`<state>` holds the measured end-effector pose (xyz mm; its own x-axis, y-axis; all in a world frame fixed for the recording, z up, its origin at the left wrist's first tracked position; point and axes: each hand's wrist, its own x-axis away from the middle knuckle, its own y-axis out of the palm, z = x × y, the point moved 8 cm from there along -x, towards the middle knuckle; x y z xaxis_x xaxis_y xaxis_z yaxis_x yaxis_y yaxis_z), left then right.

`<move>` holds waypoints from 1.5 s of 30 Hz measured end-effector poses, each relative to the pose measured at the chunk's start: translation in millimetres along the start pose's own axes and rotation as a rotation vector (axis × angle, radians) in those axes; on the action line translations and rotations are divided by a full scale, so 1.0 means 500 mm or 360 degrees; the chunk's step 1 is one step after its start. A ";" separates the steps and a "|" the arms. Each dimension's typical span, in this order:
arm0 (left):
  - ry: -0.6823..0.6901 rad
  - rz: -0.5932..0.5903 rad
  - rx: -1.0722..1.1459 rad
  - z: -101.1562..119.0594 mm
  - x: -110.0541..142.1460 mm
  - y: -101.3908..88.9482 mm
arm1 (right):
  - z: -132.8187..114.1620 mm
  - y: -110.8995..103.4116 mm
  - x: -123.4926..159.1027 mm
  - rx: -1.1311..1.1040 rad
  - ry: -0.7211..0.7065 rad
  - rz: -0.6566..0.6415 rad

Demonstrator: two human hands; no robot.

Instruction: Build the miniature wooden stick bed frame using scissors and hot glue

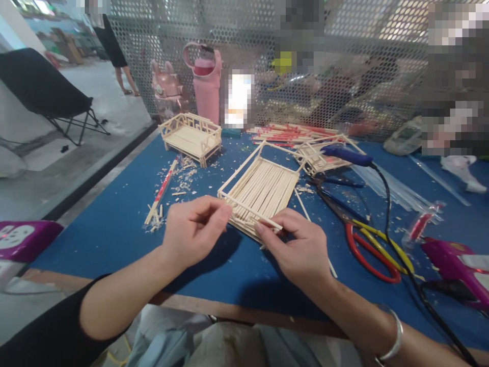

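Observation:
A miniature bed-like frame (260,183) made of thin wooden sticks lies in front of me, its slatted base tilted a little toward me. Across its near end runs a thin wooden stick (252,210). My left hand (196,229) is closed in a pinch at the stick's left end, by the frame's near left corner. My right hand (296,242) grips the right end between thumb and fingers. Whether the stick is fixed to the frame is hidden by my fingers. A similar small stick-built bench (191,137) stands upright at the back left.
Right of the frame lie a blue-handled corded tool (347,154), pliers and red-handled scissors (372,260). Red and plain sticks (290,133) are piled behind. A pink bottle (207,89) stands by the perforated metal screen (248,30). Wood scraps litter the blue table (126,229).

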<state>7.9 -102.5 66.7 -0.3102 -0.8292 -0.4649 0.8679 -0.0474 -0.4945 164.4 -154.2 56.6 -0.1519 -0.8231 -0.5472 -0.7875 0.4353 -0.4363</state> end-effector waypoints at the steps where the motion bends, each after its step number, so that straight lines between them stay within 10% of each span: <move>1: -0.0016 0.0039 0.0015 -0.003 -0.001 -0.007 | 0.001 0.000 0.000 0.0009 0.0007 0.0001; 19: 0.0116 -0.0126 -0.0106 0.007 -0.003 0.013 | 0.005 -0.004 0.003 0.0042 0.0047 -0.0001; 27: 0.0092 -0.0529 -0.0044 0.002 0.002 0.073 | 0.001 -0.002 0.002 0.0032 0.0014 -0.0031; 45: 0.0187 -0.0528 -0.0004 0.015 -0.003 0.075 | 0.017 -0.010 0.007 -0.0160 0.0138 -0.0075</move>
<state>43.7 -107.2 54.7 -0.6177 -0.6993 -0.3597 0.7115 -0.3022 -0.6344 172.9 -156.4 50.9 -0.1609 -0.8719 -0.4624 -0.8501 0.3605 -0.3839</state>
